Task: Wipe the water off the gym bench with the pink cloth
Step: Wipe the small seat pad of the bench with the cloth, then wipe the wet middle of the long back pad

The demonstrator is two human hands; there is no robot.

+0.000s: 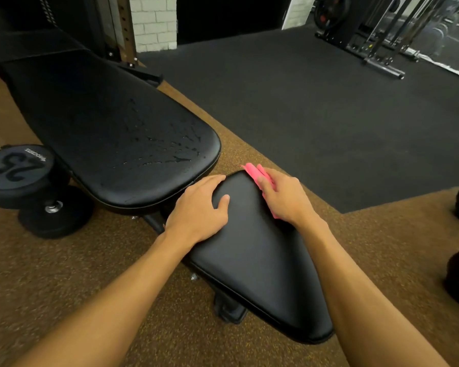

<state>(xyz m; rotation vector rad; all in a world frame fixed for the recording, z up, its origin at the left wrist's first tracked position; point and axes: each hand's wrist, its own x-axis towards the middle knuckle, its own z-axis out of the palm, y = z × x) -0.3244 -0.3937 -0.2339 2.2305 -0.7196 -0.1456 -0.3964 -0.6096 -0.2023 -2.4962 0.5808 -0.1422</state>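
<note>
Head view, looking down at a black gym bench [249,260] on a brown speckled floor. The pink cloth [252,172] sits at the far right edge of the near seat pad, folded into a narrow strip that pokes out beyond the right hand [284,197]. That hand's thumb and fingers are closed together on the cloth, holding it against the pad's edge. The left hand [199,210] rests flat on the seat pad's far left corner, fingers relaxed over the rim, thumb spread apart, holding nothing. The water [170,147] is not under the cloth: it beads in scattered drops and streaks on the near end of the long back pad [90,115], across the gap between the two pads, ahead of the cloth and to its left. The back pad's long axis runs away toward the upper left. The left hand is nearer the wet patch, but the right hand has the cloth, so it would likely need to reach forward and left across the gap. A dumbbell [19,181] marked 25 lies on the floor left of the bench; dark rubber matting [329,115] and a metal rack base [382,64] lie beyond.
</note>
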